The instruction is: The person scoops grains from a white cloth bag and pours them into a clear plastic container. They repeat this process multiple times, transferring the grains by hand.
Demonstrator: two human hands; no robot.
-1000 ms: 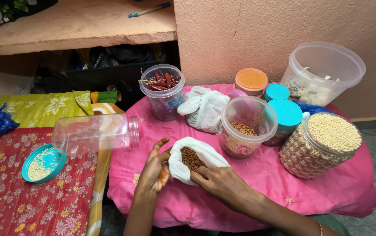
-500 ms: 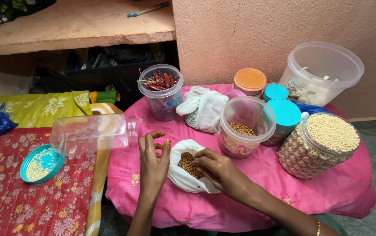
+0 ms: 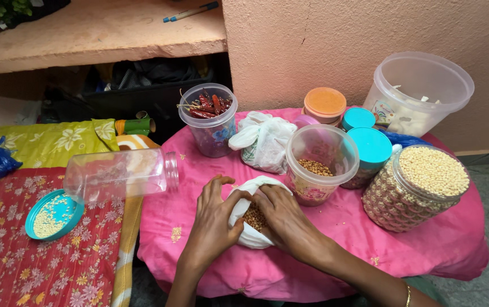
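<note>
A small white plastic bag (image 3: 251,236) of brown seeds (image 3: 254,216) lies on the pink cloth (image 3: 341,239) near its front edge. My left hand (image 3: 213,222) grips the bag's left rim, fingers curled over it. My right hand (image 3: 287,219) grips the right rim and covers part of the opening. Just right of the bag stands an open clear jar (image 3: 321,162) with a thin layer of the same brown seeds at its bottom.
A clear jar of dried red chillies (image 3: 210,119), a knotted white bag (image 3: 264,139), an orange-lidded tub (image 3: 325,104), teal-lidded jars (image 3: 371,149), a patterned jar of pale grains (image 3: 420,185) and a big clear tub (image 3: 417,91) crowd the cloth. An empty jar (image 3: 120,172) lies sideways beside a teal lid (image 3: 53,213) holding grains.
Both hands have closed in on the white bag. The left hand went from open beside it to gripping its rim, and the bag's mouth is now drawn narrower.
</note>
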